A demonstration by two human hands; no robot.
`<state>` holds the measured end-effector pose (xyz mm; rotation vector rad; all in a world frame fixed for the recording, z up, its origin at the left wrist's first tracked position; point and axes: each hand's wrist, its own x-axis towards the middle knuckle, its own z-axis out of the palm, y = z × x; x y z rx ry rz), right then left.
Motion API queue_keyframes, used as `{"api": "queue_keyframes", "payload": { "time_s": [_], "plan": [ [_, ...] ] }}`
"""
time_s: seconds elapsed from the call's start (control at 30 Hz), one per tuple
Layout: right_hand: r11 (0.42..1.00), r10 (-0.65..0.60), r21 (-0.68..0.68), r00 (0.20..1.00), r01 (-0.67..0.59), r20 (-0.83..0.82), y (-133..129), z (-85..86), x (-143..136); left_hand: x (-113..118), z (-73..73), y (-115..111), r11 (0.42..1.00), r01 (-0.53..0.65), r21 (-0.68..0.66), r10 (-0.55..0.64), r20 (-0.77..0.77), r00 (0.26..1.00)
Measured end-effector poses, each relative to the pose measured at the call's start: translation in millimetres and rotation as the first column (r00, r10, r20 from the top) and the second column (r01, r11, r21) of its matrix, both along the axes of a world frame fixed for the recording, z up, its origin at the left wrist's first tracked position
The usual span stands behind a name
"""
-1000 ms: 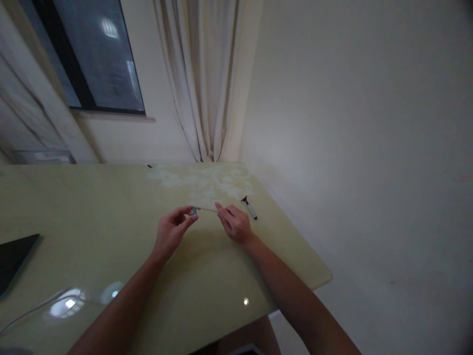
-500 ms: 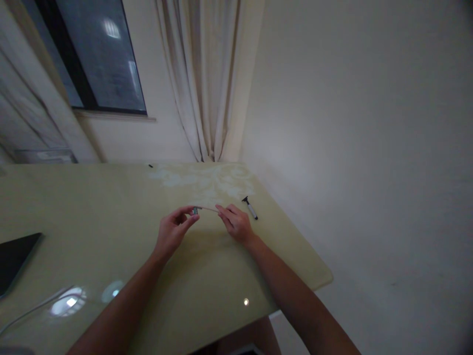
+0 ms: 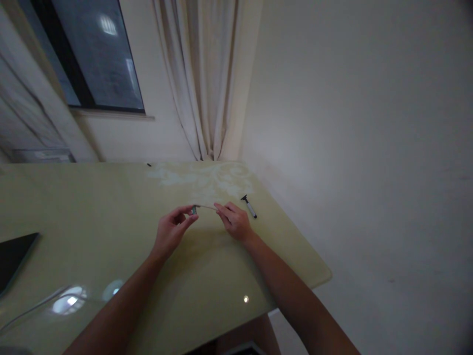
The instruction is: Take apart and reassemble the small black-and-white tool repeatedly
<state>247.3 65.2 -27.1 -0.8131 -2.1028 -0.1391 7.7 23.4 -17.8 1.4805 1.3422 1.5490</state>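
My left hand [image 3: 173, 230] pinches a small greenish piece [image 3: 194, 210] between thumb and fingertips, above the pale green table. A thin, light-coloured strip [image 3: 207, 207] runs from the top of this piece to my right hand [image 3: 234, 222], whose fingers are closed on its other end. Whether the strip and the piece are joined is too small to tell. Just right of my right hand lies a razor [image 3: 250, 207] with a black head and a grey handle.
A dark flat device [image 3: 16, 259] lies at the table's left edge, with a pale cable [image 3: 31, 309] nearer to me. One small black item [image 3: 149, 164] sits at the far edge of the table [image 3: 111, 217]. Curtains [image 3: 207, 84] and a wall stand behind.
The view has shifted very slightly. Both hands keep the same hold on the piece and the strip.
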Motion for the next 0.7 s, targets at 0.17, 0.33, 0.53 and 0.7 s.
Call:
{"api": "queue_keyframes", "payload": {
  "time_s": [0.17, 0.33, 0.53, 0.7],
  "plan": [
    [1.000, 0.031, 0.002, 0.998, -0.031, 0.060, 0.0, 0.0, -0.6, -0.3, 3.5, -1.4, 1.000, -0.008, 0.000, 0.008, -0.009, 1.000],
    [1.000, 0.018, 0.020, 0.999, -0.019, 0.036, 1.6, -1.0, 0.3, 0.3, 7.6, -4.0, 1.000, -0.015, -0.003, 0.015, -0.009, 1.000],
    [0.999, -0.046, -0.011, 0.999, 0.046, 0.030, 4.7, -2.1, 2.1, -1.8, 7.6, -4.2, 1.000, -0.009, -0.012, 0.009, -0.017, 1.000],
    [0.997, -0.066, -0.037, 0.991, 0.063, -0.116, 6.4, 0.9, 6.1, -3.1, 8.3, -4.3, 1.000, -0.021, -0.006, 0.021, -0.012, 1.000]
  ]
}}
